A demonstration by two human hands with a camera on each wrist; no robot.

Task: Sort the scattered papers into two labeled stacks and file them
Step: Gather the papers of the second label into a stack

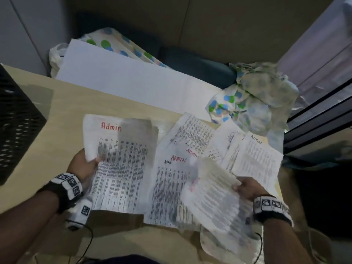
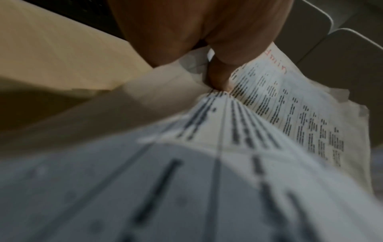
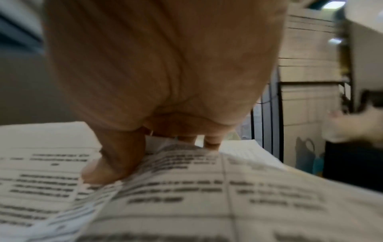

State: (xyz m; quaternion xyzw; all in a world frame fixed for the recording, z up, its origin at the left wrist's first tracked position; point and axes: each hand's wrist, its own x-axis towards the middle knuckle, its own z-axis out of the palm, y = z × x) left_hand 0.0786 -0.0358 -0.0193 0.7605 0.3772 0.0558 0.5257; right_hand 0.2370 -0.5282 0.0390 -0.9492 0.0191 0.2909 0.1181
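Observation:
My left hand (image 1: 84, 164) pinches the left edge of a printed sheet headed "Admin" in red (image 1: 122, 159), thumb on top; the left wrist view shows the thumb (image 2: 219, 77) pressed onto that sheet (image 2: 290, 114). My right hand (image 1: 245, 188) grips a second printed sheet (image 1: 211, 195) by its right edge, lifted and blurred, thumb (image 3: 111, 163) on top. Between the hands several more sheets marked "Admin" (image 1: 171, 187) lie overlapping on the table. Another sheet labelled "ADMIN" in black (image 1: 257, 159) lies at the right.
A black mesh basket (image 1: 17, 126) stands at the table's left edge. A large white sheet (image 1: 123, 80) lies across the far edge of the beige table (image 1: 61, 115). Dotted cloth (image 1: 253, 96) is bunched at the far right beside a dark window frame.

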